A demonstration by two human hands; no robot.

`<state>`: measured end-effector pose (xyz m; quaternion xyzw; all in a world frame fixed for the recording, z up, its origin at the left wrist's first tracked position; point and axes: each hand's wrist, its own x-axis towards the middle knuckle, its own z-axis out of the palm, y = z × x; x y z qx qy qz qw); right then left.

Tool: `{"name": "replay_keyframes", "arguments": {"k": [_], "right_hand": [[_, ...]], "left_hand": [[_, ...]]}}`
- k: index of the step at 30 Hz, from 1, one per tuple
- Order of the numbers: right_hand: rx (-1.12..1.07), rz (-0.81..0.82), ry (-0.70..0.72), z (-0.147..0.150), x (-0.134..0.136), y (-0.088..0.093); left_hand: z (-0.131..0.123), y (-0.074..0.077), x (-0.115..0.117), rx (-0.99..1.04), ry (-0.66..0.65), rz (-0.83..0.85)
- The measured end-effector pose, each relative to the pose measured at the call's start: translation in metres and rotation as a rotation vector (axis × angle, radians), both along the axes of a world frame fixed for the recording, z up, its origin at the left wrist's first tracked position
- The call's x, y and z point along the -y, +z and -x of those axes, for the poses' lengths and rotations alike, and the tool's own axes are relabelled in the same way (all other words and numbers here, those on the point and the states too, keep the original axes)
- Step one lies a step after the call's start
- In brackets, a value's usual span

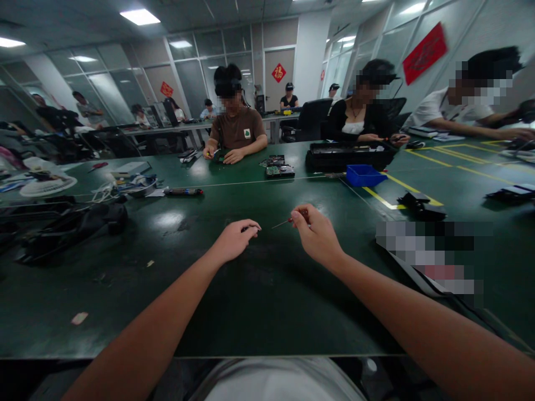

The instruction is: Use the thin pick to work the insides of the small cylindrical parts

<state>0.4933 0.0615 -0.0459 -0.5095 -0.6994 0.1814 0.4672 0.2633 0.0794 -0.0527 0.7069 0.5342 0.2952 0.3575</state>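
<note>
My right hand [316, 234] is closed around a small screwdriver [288, 221] with a red handle. Its thin metal tip points left toward my left hand [235, 239]. That hand is pinched shut on something small and dark that I cannot make out. Both hands hover just above the dark green table [251, 289], a short gap apart.
A blue bin [363, 175] and a black open case [346, 156] sit at the right rear, circuit boards [279, 167] in the middle. Cables and dark gear [71, 223] lie left. A black device [422, 206] rests right. Other people work across the table.
</note>
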Motion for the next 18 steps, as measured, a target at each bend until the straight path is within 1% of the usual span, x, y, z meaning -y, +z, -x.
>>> {"name": "replay_keyframes", "arguments": {"k": [2, 4, 6, 8, 12, 18], "right_hand": [[-0.001, 0.000, 0.009, 0.000, 0.000, 0.000], [-0.003, 0.001, 0.012, -0.001, 0.000, 0.000], [-0.009, 0.003, 0.011, -0.001, -0.001, -0.001], [-0.019, 0.000, 0.009, -0.001, -0.002, -0.002], [-0.024, -0.004, 0.016, -0.002, -0.003, -0.004], [-0.001, 0.019, 0.005, -0.002, -0.004, -0.005]], "left_hand": [[0.007, 0.007, -0.003, 0.288, 0.120, 0.111], [0.018, 0.016, -0.005, 0.558, 0.197, 0.176], [0.031, 0.025, -0.004, 0.722, 0.241, 0.203], [0.048, 0.034, -0.002, 0.797, 0.292, 0.200], [0.085, 0.046, 0.010, 0.861, 0.443, 0.153], [0.146, 0.058, 0.039, 0.858, 0.693, 0.108]]}}
